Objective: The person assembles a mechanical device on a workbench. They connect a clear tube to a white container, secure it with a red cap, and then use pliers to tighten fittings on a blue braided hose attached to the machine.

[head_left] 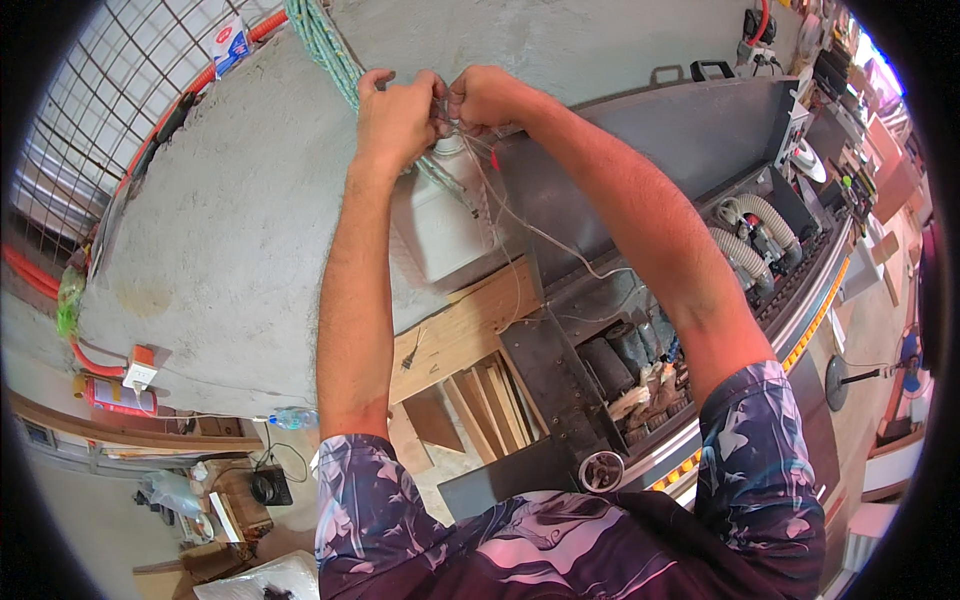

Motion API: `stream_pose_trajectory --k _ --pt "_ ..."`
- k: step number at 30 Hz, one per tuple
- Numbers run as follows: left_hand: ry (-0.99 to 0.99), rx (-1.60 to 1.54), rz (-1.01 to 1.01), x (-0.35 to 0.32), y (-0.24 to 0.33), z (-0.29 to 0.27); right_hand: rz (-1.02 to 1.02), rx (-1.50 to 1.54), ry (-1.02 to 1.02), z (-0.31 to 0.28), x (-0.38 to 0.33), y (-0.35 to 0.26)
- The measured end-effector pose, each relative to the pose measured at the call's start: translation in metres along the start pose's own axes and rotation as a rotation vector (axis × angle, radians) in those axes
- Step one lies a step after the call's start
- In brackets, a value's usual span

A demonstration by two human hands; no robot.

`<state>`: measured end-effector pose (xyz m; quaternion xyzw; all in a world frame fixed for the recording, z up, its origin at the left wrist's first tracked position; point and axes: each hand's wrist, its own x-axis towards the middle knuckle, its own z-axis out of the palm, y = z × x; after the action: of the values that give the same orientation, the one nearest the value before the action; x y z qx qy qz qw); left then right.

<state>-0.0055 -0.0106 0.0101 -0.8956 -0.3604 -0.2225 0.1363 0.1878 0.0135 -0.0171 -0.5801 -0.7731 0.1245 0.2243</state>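
Observation:
Both my hands are raised in front of the grey wall, their fingertips almost meeting. My left hand is closed in a pinch, index finger bent. Close by on its right, my right hand has curled fingers. Between them is a thin pale cord, which trails from the fingers down to the right; the exact grip is partly hidden. A thick bundle of green-and-white rope hangs behind my left hand, its cut ends showing below. Under the hands is a white plastic jug against the wall.
A dark metal machine cabinet stretches right, with ribbed hoses and an open compartment of tools. A wooden board lies below the jug. Wire mesh and an orange conduit are at upper left.

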Motion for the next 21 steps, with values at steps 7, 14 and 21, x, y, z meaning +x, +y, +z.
stream_pose_trajectory --k 7,14,21 --pt "0.020 -0.306 0.025 -0.001 -0.014 -0.006 0.137 0.282 -0.069 -0.006 -0.014 -0.019" --pt "0.121 -0.543 0.030 0.004 -0.022 -0.004 0.131 0.195 -0.072 -0.001 -0.007 -0.016" --pt "0.165 -0.199 0.049 0.002 -0.013 0.001 0.105 0.254 -0.036 0.005 -0.002 -0.006"
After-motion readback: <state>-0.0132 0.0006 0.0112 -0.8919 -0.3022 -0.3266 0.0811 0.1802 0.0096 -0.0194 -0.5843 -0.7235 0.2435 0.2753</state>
